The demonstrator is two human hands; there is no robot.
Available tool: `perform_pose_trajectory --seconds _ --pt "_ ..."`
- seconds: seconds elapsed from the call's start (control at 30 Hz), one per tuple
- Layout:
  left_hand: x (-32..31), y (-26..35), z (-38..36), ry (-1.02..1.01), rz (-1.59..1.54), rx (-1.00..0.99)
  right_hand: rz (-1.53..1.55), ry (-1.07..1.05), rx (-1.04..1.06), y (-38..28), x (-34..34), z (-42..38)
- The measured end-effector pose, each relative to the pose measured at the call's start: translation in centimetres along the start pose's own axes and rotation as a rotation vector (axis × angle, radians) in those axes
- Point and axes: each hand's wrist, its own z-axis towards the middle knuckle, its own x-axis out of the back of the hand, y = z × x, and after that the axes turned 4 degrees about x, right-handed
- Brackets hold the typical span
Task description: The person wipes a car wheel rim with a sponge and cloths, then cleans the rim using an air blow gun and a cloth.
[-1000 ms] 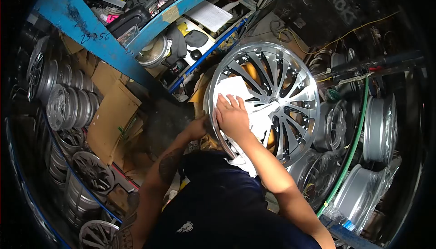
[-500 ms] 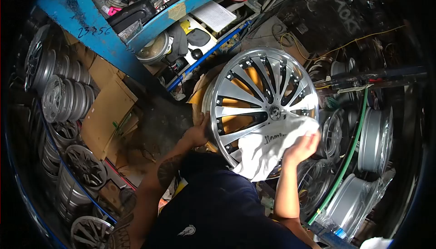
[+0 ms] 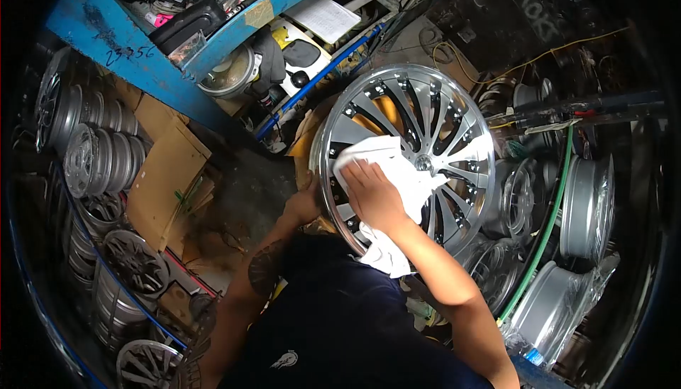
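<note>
A large multi-spoke alloy wheel (image 3: 464, 158) with a polished lip stands tilted in front of my chest. My right hand (image 3: 372, 194) presses a white cloth (image 3: 408, 179) against the spokes left of the hub, its fingers stretched over the fabric. One end of the cloth hangs over the wheel's lower edge. At the wheel's left side, my left hand (image 3: 305, 201) grips the rim; its fingertips are partly hidden. Yellow-brown material (image 3: 305, 133) shows behind the wheel and between its spokes.
Stacked wheels (image 3: 103, 158) line the left side, beside cardboard sheets (image 3: 167, 183). Plastic-wrapped wheels (image 3: 585, 194) and a green hose (image 3: 543, 254) are on the right. A blue metal frame (image 3: 135, 69) and a cluttered shelf (image 3: 262, 13) stand beyond.
My right hand has moved left across the wheel with the white cloth, from the lower right to the spokes left of the hub. My left hand stays at the rim.
</note>
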Motion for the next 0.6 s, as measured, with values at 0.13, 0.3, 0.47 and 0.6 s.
perform_pose_trajectory --seconds 0.13,0.3,0.47,0.6 --pt "-0.5 -0.5 0.6 0.005 0.073 -0.007 0.007 0.062 -0.03 -0.6 -1.2 4.4" --pt "-0.3 0.0 0.3 -0.02 0.081 0.044 -0.022 -0.032 -0.099 -0.7 0.4 4.2" --pt "0.3 0.4 -0.3 0.028 0.069 0.006 -0.032 -0.057 -0.198 -0.8 -0.4 5.1" --pt "0.2 -0.3 0.5 -0.013 0.05 0.057 -0.103 -0.008 -0.149 -0.9 -0.6 4.8"
